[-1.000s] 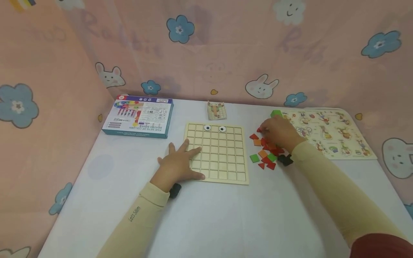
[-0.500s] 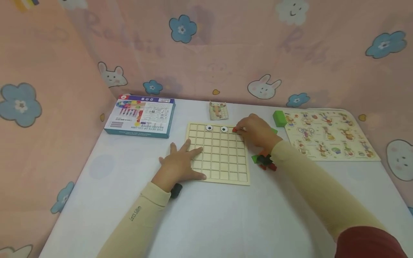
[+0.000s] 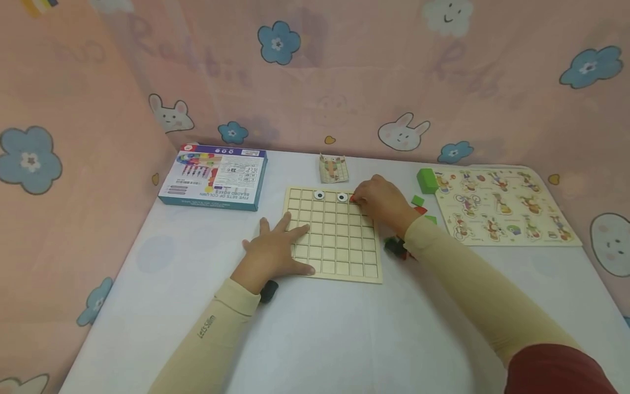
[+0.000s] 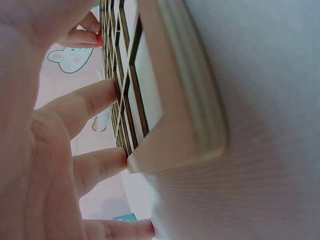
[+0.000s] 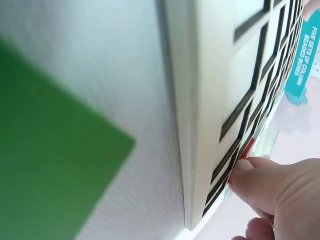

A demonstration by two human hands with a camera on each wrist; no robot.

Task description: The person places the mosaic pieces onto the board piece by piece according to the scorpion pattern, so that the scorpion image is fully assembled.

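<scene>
A wooden grid board [image 3: 328, 235] lies flat on the white table, with two round eye pieces [image 3: 319, 195] in its top row. My left hand [image 3: 270, 253] spreads its fingers over the board's left edge; in the left wrist view some fingertips [image 4: 111, 90] touch the grid and one reaches the table. At the top row, right of the eyes, my right hand [image 3: 383, 203] pinches a small red piece [image 3: 351, 198]. The right wrist view has this red piece [image 5: 247, 149] against the grid under the thumb. The hand hides part of the board's upper right corner.
Green tiles [image 3: 417, 200] and red pieces lie right of the board, partly under the right wrist. Beyond are a green block [image 3: 427, 181] and a picture board [image 3: 507, 208]. A box [image 3: 211, 178] stands back left; a small pattern card [image 3: 333, 168] lies behind the grid.
My right hand has moved left from the pile of pieces to the board's top row, carrying a red piece, then slightly farther left. The left hand has stayed on the board.
</scene>
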